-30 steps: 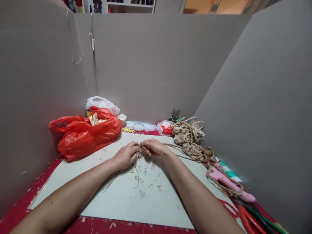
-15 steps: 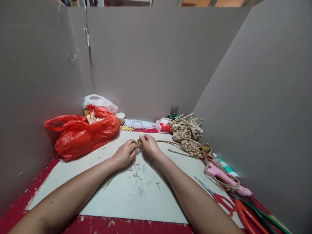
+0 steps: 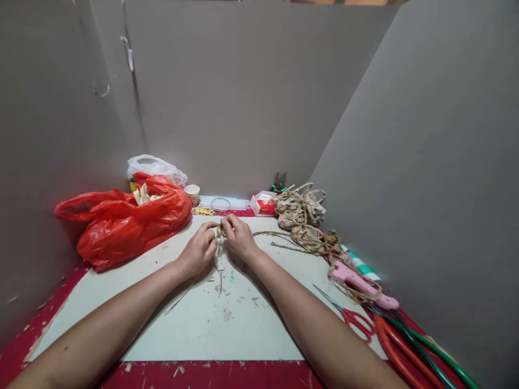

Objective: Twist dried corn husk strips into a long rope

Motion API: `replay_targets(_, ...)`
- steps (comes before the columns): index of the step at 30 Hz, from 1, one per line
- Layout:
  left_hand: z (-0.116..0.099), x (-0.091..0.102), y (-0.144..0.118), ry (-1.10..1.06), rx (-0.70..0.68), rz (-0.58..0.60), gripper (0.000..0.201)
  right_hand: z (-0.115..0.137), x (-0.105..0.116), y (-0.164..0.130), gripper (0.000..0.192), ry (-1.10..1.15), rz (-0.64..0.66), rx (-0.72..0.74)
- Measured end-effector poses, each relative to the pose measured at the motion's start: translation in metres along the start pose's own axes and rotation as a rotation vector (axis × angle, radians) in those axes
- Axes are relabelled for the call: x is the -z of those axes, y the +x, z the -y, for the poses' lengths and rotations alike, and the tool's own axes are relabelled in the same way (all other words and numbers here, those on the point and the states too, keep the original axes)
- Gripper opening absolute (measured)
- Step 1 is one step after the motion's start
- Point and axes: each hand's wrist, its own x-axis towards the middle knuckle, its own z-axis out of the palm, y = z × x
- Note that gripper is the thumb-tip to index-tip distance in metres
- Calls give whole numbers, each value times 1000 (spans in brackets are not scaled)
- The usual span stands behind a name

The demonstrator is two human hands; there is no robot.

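My left hand [image 3: 198,249] and my right hand [image 3: 238,236] meet above the middle of a pale board [image 3: 194,329]. Between their fingertips is a small knotted piece of straw-coloured cord [image 3: 220,232], pinched from both sides and partly hidden by the fingers. Thin loose strands hang below it onto the board. From behind my right hand a length of twisted cord [image 3: 270,233] runs right, toward a pile of bundled straw rope [image 3: 300,208].
To the left sits a red plastic bag [image 3: 133,227], with a paper cup [image 3: 192,194] beside it. A tissue box [image 3: 263,204] stands at the back. Red-handled scissors [image 3: 357,323], a pink glue gun [image 3: 360,283] and orange-handled pliers [image 3: 401,346] lie right. Grey panels [image 3: 227,97] enclose the table.
The whole view has shifted slightly, so everything appears a little farther left. My left index finger is now stretched toward the right fingertips; both hands still hold the knotted cord.
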Motion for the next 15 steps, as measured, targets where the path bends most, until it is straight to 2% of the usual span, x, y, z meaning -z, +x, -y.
replay_targets(4,-3,0,4,-19,22,-40,13,6,2,-1,20,-33,-66,78)
replay_targets(9,-6,3,7,26,-4,-39,13,9,4,-1,22,-22,-28,-24)
replay_targets(15,-4,3,9,44,-6,-17,17,10,4,1,26,-78,-115,99)
